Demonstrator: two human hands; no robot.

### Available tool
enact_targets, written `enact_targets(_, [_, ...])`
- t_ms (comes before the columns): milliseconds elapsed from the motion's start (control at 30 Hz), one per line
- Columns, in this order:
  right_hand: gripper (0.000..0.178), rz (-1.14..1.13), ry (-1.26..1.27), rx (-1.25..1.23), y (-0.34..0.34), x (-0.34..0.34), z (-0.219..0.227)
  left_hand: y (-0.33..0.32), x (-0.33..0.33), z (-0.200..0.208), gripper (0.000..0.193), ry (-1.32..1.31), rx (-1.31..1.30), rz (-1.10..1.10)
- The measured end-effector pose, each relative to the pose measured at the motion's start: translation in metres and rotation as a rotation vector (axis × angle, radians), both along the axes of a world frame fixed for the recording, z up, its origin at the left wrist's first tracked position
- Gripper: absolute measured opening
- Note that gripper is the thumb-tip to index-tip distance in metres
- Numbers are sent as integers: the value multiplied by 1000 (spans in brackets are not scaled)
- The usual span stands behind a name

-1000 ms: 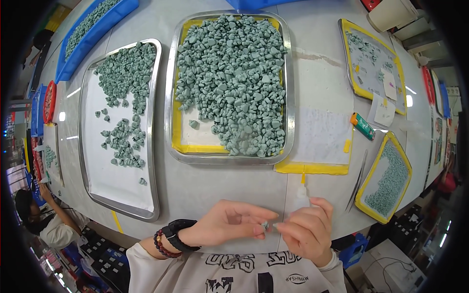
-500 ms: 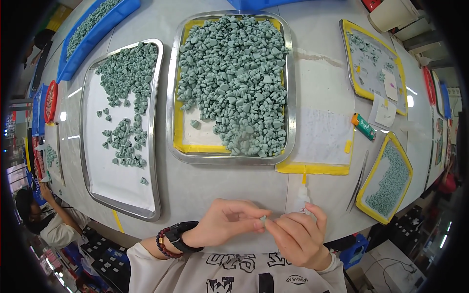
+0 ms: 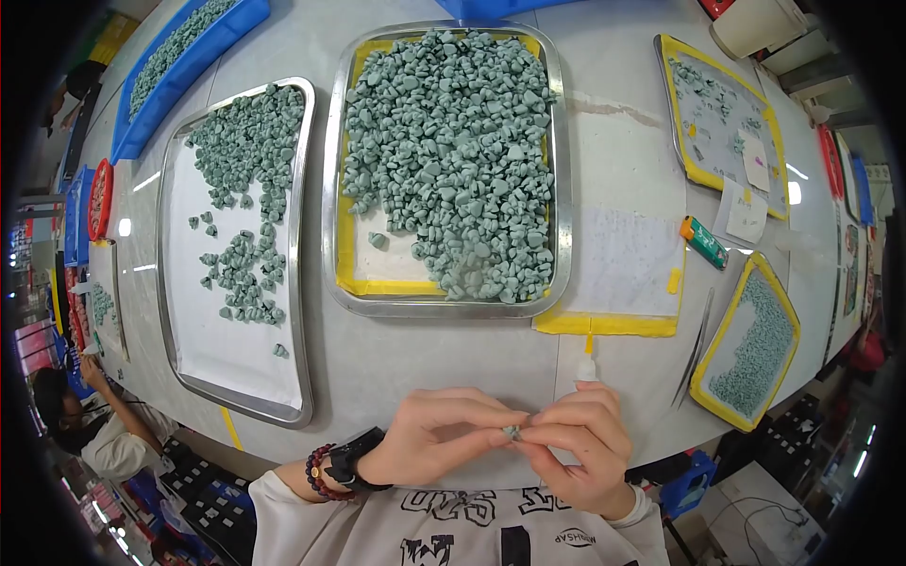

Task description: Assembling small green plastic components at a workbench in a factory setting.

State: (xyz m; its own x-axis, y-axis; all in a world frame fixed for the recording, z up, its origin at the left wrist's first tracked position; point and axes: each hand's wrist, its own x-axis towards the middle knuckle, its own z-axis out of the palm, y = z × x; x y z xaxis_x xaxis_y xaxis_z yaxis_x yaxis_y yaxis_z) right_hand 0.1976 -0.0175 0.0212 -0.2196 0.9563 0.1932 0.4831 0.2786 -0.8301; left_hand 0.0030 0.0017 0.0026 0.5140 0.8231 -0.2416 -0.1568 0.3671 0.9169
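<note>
My left hand [image 3: 444, 434] and my right hand [image 3: 580, 443] meet at the table's near edge, fingertips pinched together on one small grey-green piece [image 3: 511, 432]. My right hand also holds a small white glue bottle [image 3: 586, 366] with a yellow tip pointing up. A beaded bracelet and a black watch sit on my left wrist. Straight ahead lies a steel tray [image 3: 332, 236] with yellow lining, heaped with grey-green pieces [image 3: 453, 141].
A second steel tray [image 3: 162, 283] on the left holds scattered grey-green pieces on white paper. To the right are tweezers [image 3: 696, 347], a green-and-orange lighter [image 3: 704, 242] and two yellow-rimmed trays [image 3: 791, 330]. Blue bins stand far left. Another person sits at lower left [image 3: 90, 424].
My hands have drawn closer together and now pinch the small piece between both sets of fingertips; the bottle in my right hand stands a little more upright.
</note>
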Motion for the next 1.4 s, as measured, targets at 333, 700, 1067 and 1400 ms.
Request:
enact_targets(333, [19,8,-22,-10,1,0,3,0,-2,-2,24,18,90,0])
enact_targets(700, [18,8,-71,80,0,-3,-3,-4,0,-3,22,59,160,54])
enact_targets(1067, [17,32,-28,66,5,1,4,1,-4,2,21,0,148,-1])
enact_targets(1400, [19,41,-99,78,8,-1,4,1,-1,1,20,54,104,22])
